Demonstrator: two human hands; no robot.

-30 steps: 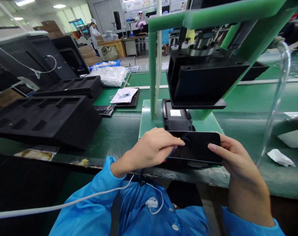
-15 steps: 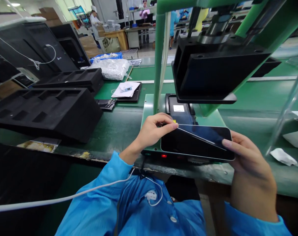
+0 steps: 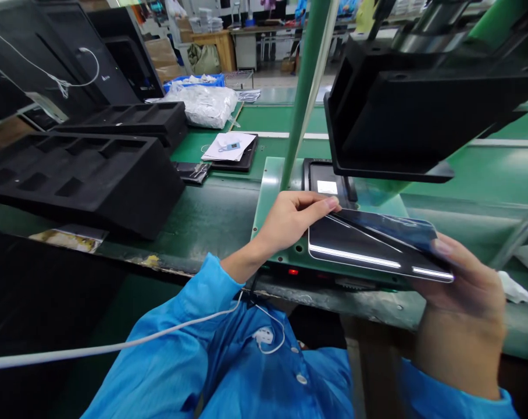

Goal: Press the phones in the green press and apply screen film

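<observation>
My right hand point(image 3: 460, 285) grips the right end of a flat black glossy device point(image 3: 355, 250), holding it just above the green base plate point(image 3: 268, 198) of a press fixture. My left hand point(image 3: 290, 221) pinches the corner of a thin clear film point(image 3: 390, 227) and lifts it off the device's screen; the film is partly peeled and arches upward. Behind the device, a black cradle point(image 3: 323, 174) with a white label sits on the plate under the black press head point(image 3: 403, 116).
Black foam trays point(image 3: 81, 174) are stacked at the left on the green bench. A white paper on a dark tray point(image 3: 231, 148) and a plastic bag point(image 3: 203, 105) lie further back. A white cable runs across my blue sleeve. A crumpled white scrap point(image 3: 517, 288) lies at the right.
My left hand went from pinching the film corner on the screen to pulling it up and back, peeling more film. The device shifted right and tilted. The camera moved closer.
</observation>
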